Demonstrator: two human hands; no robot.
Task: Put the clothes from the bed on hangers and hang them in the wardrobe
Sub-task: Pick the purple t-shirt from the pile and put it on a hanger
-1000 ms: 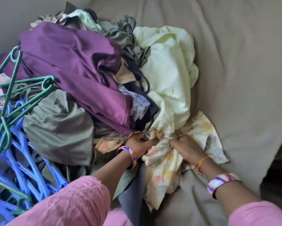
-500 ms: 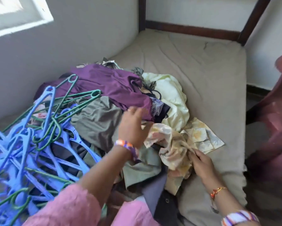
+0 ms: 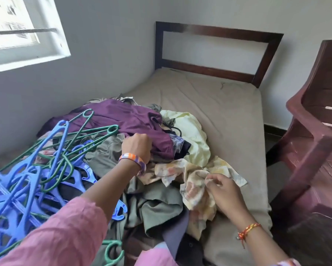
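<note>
A heap of clothes lies on the bed: a purple garment on top, an olive one below it, a pale yellow one to the right, and a floral cream cloth in front. My left hand rests on the purple garment's edge with its fingers curled into the fabric. My right hand pinches the floral cloth at its right side. A tangle of blue hangers and green hangers lies at the left of the heap.
A dark wooden headboard stands at the far end of the bed. A maroon plastic chair stands close to the bed's right side. A grey wall and a window run along the left.
The view has lifted from the pile to take in the room. My left hand let go of the floral cloth and moved up to the purple garment. My right hand keeps its hold on the floral cloth.
</note>
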